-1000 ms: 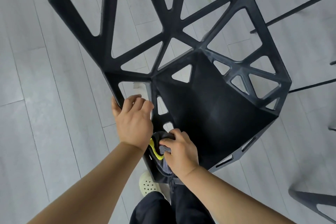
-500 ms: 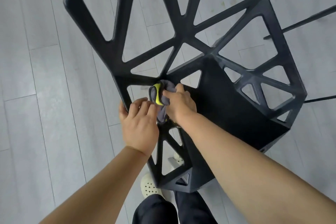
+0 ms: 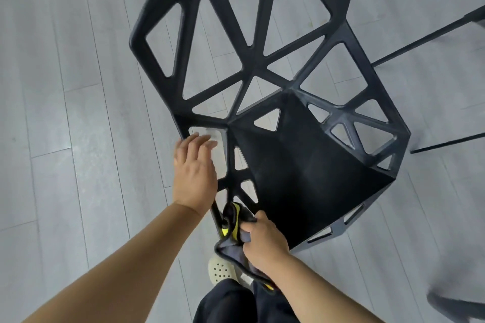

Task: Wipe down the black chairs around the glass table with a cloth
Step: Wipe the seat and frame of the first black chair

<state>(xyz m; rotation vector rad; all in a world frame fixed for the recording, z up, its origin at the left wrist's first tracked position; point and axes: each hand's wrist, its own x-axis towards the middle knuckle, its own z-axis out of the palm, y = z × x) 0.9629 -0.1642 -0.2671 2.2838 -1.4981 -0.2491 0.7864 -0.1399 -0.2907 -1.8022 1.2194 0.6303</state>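
Black lattice plastic chair (image 3: 301,186): stood mid-view on pale grey plank floor (image 3: 65,113), seat up. Left to right: left hand (image 3: 195,173) flat, fingers loose over the side strut, gripped nothing, contact blurred. Next, grey cloth with yellow-black trim (image 3: 233,220), bunched at the seat's near-left corner, clamped in right hand (image 3: 265,241). Judged risks: skidding of the unheld chair under wipe pressure; snagging of the dangling cloth edge in the cut-outs. Counted: one chair whole, corner of likely second black chair (image 3: 459,307) lower right, one cloth, two hands.

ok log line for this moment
right hand: grips cloth at chair near corner | left hand: open by chair side frame
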